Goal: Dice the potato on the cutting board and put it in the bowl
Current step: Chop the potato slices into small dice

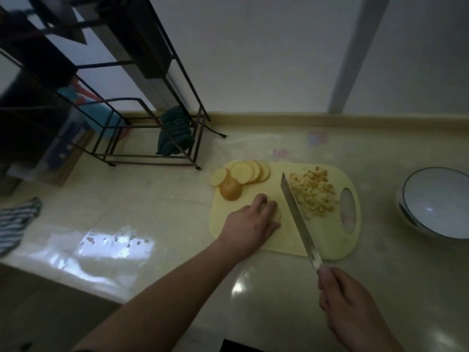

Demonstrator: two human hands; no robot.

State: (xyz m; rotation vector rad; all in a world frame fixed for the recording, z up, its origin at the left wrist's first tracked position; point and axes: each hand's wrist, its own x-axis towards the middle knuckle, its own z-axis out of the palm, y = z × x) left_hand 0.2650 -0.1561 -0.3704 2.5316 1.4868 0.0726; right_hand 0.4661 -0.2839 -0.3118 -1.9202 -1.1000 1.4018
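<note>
Where the knife [299,217] divides it, pale potato [243,174] lies sliced and diced.

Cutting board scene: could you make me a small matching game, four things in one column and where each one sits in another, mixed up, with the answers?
Things:
1. diced potato pile
2. potato slices
3. bowl
4. kitchen knife

Places:
A. fanned out at the far left corner of the cutting board
B. on the counter, off the board to the right
C. gripped by the right hand, blade lying across the board
D. heaped on the board beside its handle hole

Pairs: 1-D, 2-A, 3-B, 4-C
</note>
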